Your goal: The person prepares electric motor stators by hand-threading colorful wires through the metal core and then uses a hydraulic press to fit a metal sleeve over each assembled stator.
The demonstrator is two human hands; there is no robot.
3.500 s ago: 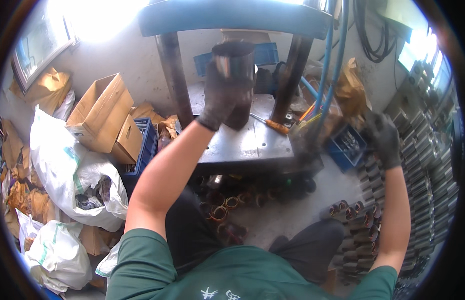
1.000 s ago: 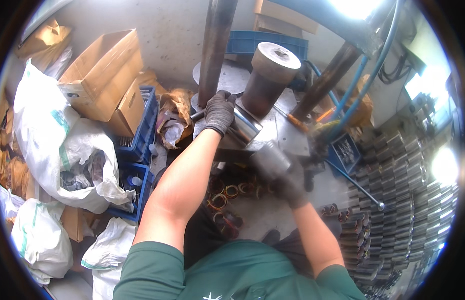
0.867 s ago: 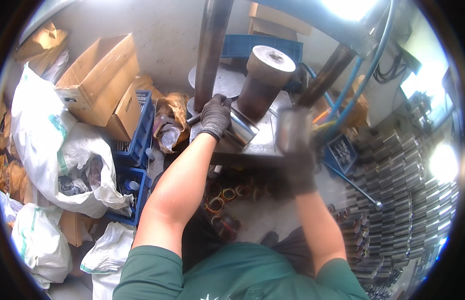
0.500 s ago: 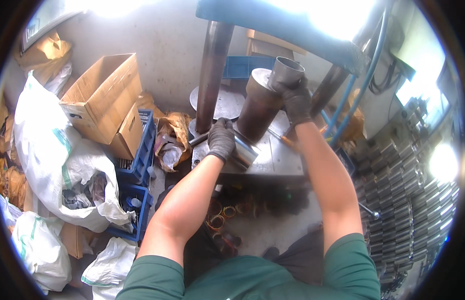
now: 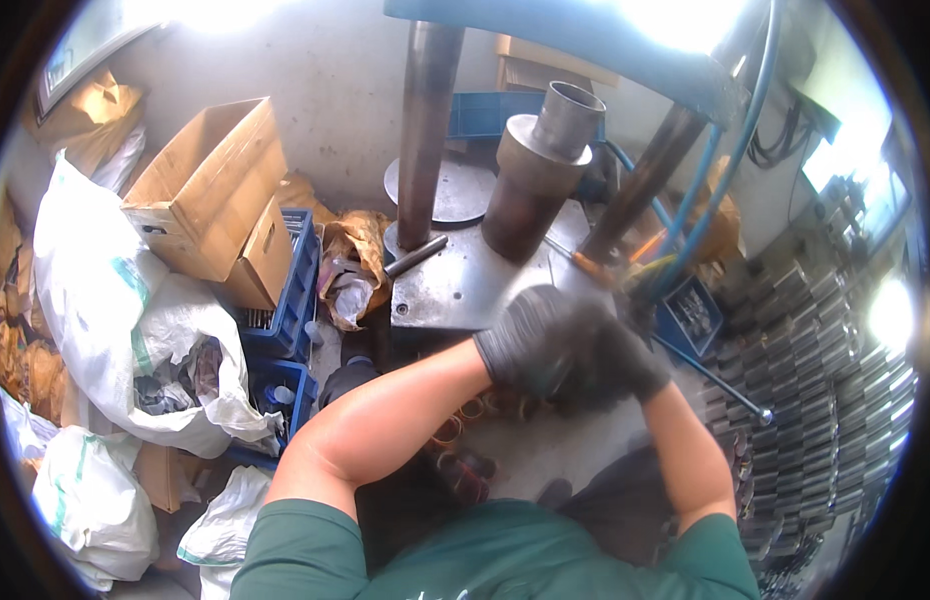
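My gloved left hand (image 5: 533, 338) and gloved right hand (image 5: 625, 352) are close together over the front edge of the metal press table (image 5: 450, 295). Motion smears their fingers, so what they may hold cannot be made out. A pale, shiny blur shows just beyond the left hand. Behind them, a thick steel cylinder (image 5: 525, 205) stands on the table, and a short grey tube (image 5: 568, 122) rests upright on its top with no hand touching it. To the left lies a short dark rod (image 5: 417, 257), near the press column (image 5: 425, 140).
An orange-handled tool (image 5: 590, 268) lies at the table's right side, near blue hoses (image 5: 715, 190). Stacked metal tubes (image 5: 815, 400) fill the right. At left are blue crates (image 5: 295, 300), a cardboard box (image 5: 210, 190) and white sacks (image 5: 95, 290).
My right hand has left the grey tube and come down toward me. My left hand has moved right, to meet it. The shiny cylinder under my left hand no longer shows on the table.
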